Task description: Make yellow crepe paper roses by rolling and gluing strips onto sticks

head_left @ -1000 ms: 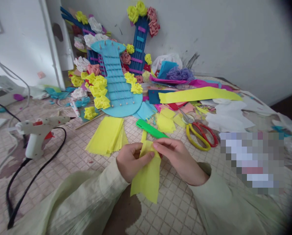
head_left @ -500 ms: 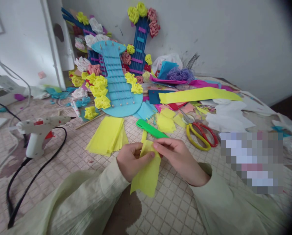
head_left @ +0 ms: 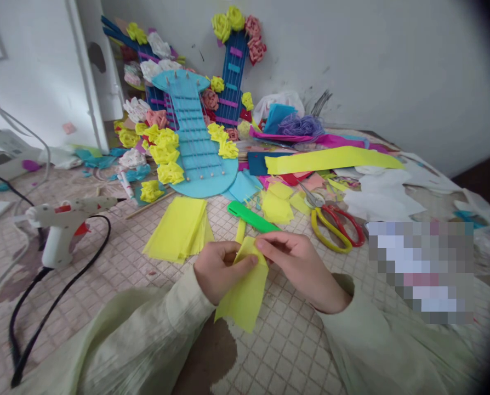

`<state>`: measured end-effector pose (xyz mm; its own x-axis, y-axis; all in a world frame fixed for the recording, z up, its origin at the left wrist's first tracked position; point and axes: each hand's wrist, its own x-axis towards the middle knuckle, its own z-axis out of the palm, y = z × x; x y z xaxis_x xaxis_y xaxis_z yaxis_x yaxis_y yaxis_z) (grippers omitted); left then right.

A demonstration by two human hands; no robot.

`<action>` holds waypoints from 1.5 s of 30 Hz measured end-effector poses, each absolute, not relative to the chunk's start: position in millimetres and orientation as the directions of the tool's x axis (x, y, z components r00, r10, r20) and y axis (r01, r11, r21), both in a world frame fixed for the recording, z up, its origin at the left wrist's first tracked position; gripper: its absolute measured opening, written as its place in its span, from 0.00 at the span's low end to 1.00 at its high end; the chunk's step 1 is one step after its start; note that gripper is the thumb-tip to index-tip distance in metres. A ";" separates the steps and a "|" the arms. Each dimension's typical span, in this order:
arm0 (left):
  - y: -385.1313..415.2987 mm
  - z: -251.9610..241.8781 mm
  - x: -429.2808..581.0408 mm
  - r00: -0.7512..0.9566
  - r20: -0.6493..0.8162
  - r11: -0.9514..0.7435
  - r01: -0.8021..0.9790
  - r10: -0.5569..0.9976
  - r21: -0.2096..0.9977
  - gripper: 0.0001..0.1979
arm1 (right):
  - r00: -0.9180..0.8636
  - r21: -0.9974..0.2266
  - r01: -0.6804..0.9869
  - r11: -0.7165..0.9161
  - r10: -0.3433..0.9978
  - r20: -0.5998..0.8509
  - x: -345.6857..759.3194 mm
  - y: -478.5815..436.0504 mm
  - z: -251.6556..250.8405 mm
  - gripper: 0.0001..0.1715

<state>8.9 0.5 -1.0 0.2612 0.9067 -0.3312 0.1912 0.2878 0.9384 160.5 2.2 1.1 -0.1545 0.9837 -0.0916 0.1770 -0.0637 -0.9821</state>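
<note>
A sheet of yellow crepe paper (head_left: 244, 299) hangs down between my hands above the quilted cloth. My left hand (head_left: 220, 271) pinches it near the top left, thumb lying across its front. At the upper right edge, my right hand (head_left: 300, 269) grips the same sheet between thumb and fingertips. Just beyond my fingers lies a green utility knife (head_left: 253, 216), close to a narrow yellow strip (head_left: 240, 230). To the left rests a stack of yellow paper sheets (head_left: 177, 227). Scissors (head_left: 331, 227) with one yellow and one red handle lie to the right.
A white glue gun (head_left: 60, 230) with a black cord stands at the left. Behind my hands, a light-blue paper guitar (head_left: 198, 131) with yellow paper flowers leans among others. A long yellow strip (head_left: 331, 160), purple yarn (head_left: 300, 126) and white paper scraps (head_left: 387, 195) lie at the back right.
The lower end of the yellow sheet has swung slightly left. Both hands keep nearly the same hold, and the whole view has shifted a little.
</note>
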 end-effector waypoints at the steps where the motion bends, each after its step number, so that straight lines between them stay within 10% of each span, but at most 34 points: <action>1: 0.9 -0.4 8.9 0.255 -0.325 0.276 0.209 0.911 0.938 0.12 | -0.149 -0.981 0.184 -0.062 0.985 -0.090 160.7 2.4 1.0 0.12; 45: -1.3 -1.1 12.7 0.251 -0.273 0.238 0.161 0.929 0.958 0.12 | -0.261 -0.975 0.220 -0.032 0.961 -0.090 166.3 3.2 6.3 0.09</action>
